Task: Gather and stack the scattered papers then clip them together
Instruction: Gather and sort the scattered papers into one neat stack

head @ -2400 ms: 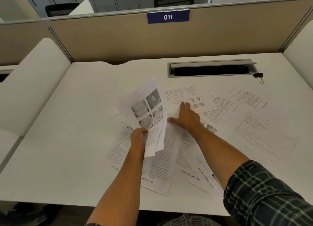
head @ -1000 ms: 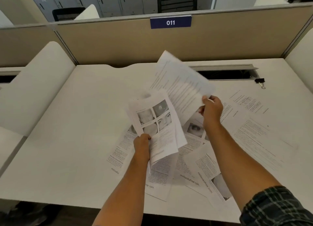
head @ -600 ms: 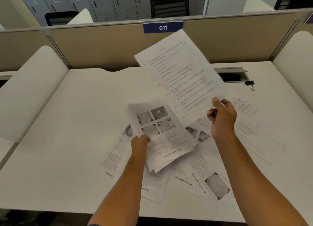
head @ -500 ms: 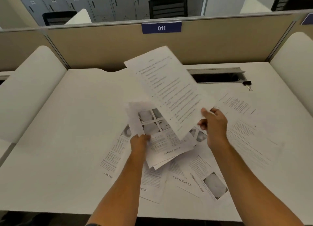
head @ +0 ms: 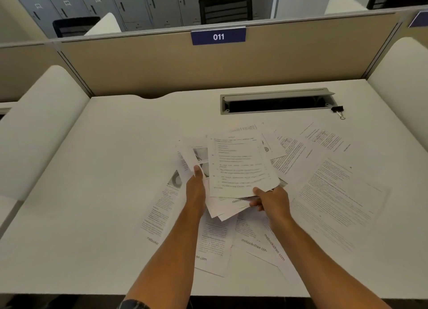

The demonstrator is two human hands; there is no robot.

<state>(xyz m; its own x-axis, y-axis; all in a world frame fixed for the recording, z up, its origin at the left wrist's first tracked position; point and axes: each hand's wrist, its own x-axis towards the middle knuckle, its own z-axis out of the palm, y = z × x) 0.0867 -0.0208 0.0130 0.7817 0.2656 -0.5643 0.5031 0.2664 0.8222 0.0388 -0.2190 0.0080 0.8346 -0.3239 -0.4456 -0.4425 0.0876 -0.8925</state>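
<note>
Papers held as a loose bundle (head: 240, 167) sit above the middle of the white desk (head: 92, 192), a text page on top and picture pages fanned out beneath it. The left hand (head: 196, 190) grips the bundle's left edge, thumb pressed on the upper face. The right hand (head: 271, 201) pinches the near right corner, fingers curled under the sheets. More loose sheets (head: 335, 188) lie scattered flat on the desk, some under the forearms on the near side, others spread to the right, overlapping one another. A black binder clip (head: 337, 110) rests far right, just beside the end of the grey cable slot (head: 275, 100) set into the desk. Beyond that stands a beige partition (head: 162, 60) with a blue plate (head: 218, 36) reading 011, and past it grey lockers (head: 139, 5) and a dark chair (head: 225, 7).
</note>
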